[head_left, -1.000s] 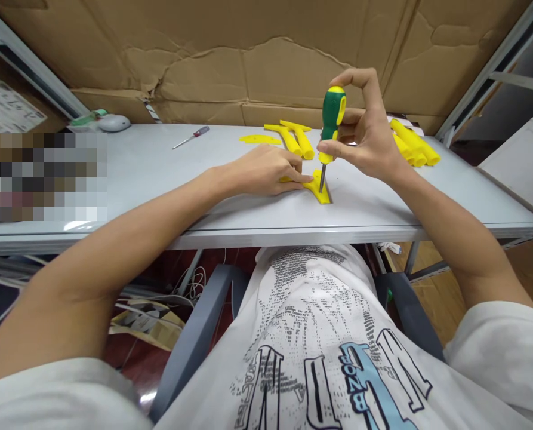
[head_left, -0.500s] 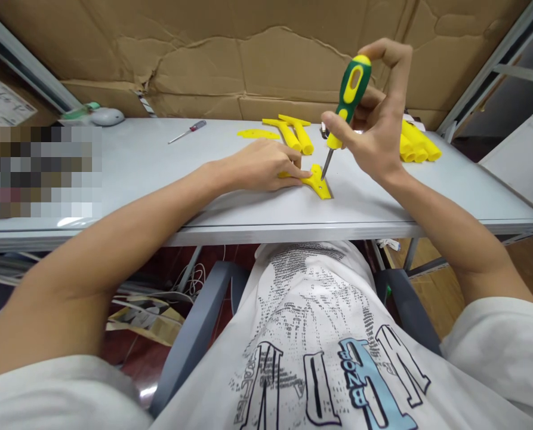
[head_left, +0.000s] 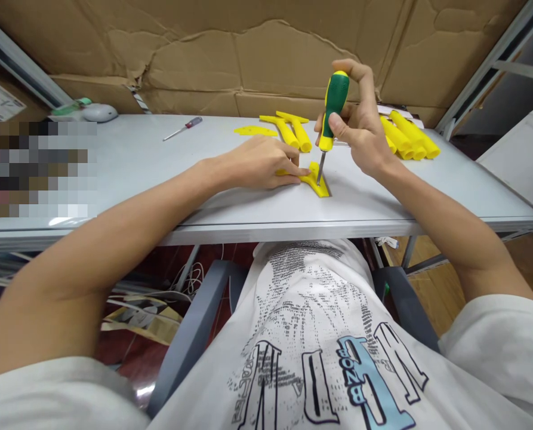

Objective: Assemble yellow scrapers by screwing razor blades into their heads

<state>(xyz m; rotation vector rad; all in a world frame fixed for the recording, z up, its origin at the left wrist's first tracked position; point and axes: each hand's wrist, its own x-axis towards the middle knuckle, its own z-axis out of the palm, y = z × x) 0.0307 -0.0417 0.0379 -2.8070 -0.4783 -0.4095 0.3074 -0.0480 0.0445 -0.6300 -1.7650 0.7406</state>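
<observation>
My left hand (head_left: 266, 162) lies on the table, its fingers closed round the handle of a yellow plastic T-shaped scraper (head_left: 316, 180). The scraper's wide head sticks out to the right of my fingers, flat on the tabletop. In my right hand (head_left: 365, 128) is a green and yellow screwdriver (head_left: 336, 95), held almost upright. Its metal tip meets the scraper's head near a small hole; a screw there is too small to make out. My thumb presses the side of the screwdriver's handle, and a finger curls over its top end.
Behind my left hand lie several yellow T-shaped pieces (head_left: 298, 132) and a flat yellow plate (head_left: 255, 131). Yellow tubes (head_left: 412, 140) are piled at the right. A small screwdriver (head_left: 183, 128) and a grey mouse (head_left: 99, 112) lie further left. Cardboard (head_left: 194, 65) walls the table's back.
The screwdriver has come down and slightly left, turned in my right hand, and stands more upright with its tip on the scraper's head. My left hand keeps its hold.
</observation>
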